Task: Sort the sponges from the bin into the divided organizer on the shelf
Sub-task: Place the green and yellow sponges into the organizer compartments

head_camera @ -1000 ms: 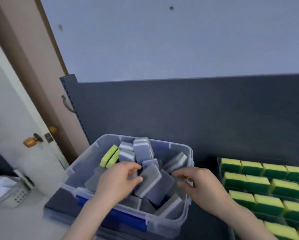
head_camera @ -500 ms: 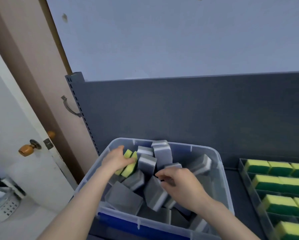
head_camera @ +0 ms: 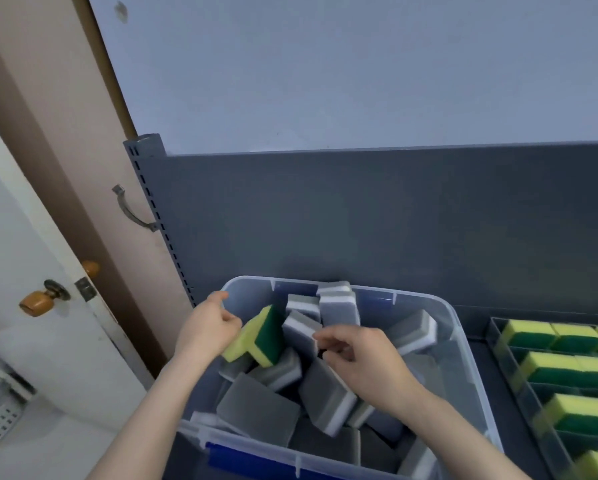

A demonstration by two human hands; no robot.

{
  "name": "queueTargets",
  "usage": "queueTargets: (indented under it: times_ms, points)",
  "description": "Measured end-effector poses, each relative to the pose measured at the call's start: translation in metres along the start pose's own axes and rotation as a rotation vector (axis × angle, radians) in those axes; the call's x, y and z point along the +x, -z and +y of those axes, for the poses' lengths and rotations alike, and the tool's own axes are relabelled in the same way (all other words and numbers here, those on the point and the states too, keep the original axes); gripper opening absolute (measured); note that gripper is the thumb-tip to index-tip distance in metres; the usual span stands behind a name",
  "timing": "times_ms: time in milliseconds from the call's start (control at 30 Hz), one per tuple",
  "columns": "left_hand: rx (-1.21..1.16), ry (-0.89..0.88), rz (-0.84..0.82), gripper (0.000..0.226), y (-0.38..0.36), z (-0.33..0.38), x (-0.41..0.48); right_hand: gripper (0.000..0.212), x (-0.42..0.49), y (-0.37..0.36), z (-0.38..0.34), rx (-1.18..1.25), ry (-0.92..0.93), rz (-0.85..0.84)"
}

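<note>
**Two sponges in one hand, this could get sloppy**

Head view, the only one there is. The left hand [head_camera: 209, 329] grips the yellow-and-green sponges [head_camera: 259, 336], which look like two pressed together and offset, not squared up. Its fingers curl around the back of them and the thumb sticks up free above. The sponges sit lifted just over the pile inside the clear bin [head_camera: 458, 332].

The right hand [head_camera: 366, 365] hovers over the heap with its fingers curled. Its fingertips [head_camera: 321, 339] are right at the edge of a tilted grey-and-white sponge [head_camera: 299, 329]. I honestly can't tell if they're pinching it or just brushing it.

The divided organizer [head_camera: 497, 336] is well off past the right hand's wrist side. It already has rows of matching sponges [head_camera: 550, 367] packed tight.

What I'd worry about:
- That offset pair is soft foam held from one side. The lower one could slide out past the left fingers and drop back into the bin, or onto the shelf on the way over.
- The left hand has to cross the right arm to reach the organizer, so a bump there could knock the grip loose.
- The grey pile under the right fingertips is leaning every which way, so tugging one sponge could tip its neighbours over.
- The organizer rows look tight, so jamming two in at once could leave them crooked.
</note>
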State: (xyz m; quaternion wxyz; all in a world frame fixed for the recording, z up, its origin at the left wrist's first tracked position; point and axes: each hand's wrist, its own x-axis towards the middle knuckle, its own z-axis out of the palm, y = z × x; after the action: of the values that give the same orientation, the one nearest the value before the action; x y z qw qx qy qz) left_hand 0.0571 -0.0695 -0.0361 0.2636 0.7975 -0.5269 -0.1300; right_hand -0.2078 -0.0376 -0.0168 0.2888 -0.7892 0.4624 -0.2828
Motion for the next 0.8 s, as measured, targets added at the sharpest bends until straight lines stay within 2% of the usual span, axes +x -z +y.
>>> queueTargets:
  times_ms: [67, 167, 267, 367, 467, 533, 633, 733, 800]
  points:
    - [-0.009, -0.029, -0.007, 0.053, 0.002, -0.001, 0.000, 0.029, 0.008, -0.003, -0.008, 0.024, 0.007, 0.009]
    - [0.073, -0.045, -0.212, 0.059, -0.004, 0.003, 0.004, 0.031, 0.015, -0.013, -0.020, 0.058, 0.026, -0.005]
    - [0.261, -0.107, -0.434, 0.065, -0.015, 0.007, 0.008, 0.032, 0.013, -0.020, -0.024, 0.047, 0.057, -0.045]
    - [0.260, -0.130, -0.515, 0.056, -0.015, 0.005, 0.012, 0.033, 0.013, -0.020, -0.022, 0.003, 0.063, -0.063]
    - [-0.062, -0.068, -0.415, 0.045, -0.018, 0.006, 0.010, 0.033, 0.023, -0.016, -0.022, -0.022, 0.059, -0.044]
    - [-0.037, -0.066, -0.383, 0.054, -0.024, 0.011, 0.005, 0.033, 0.033, -0.014, -0.023, -0.028, 0.054, -0.035]
    - [0.105, -0.122, -0.377, 0.050, -0.027, 0.013, -0.005, 0.034, 0.042, -0.015, -0.025, -0.046, 0.046, -0.053]
    - [-0.072, -0.134, -0.242, 0.035, 0.000, 0.012, -0.005, 0.038, 0.048, -0.010, -0.021, -0.046, 0.048, 0.012]
    - [-0.253, -0.159, -0.161, 0.037, 0.026, 0.014, -0.009, 0.049, 0.054, -0.005, -0.020, 0.002, 0.050, 0.073]
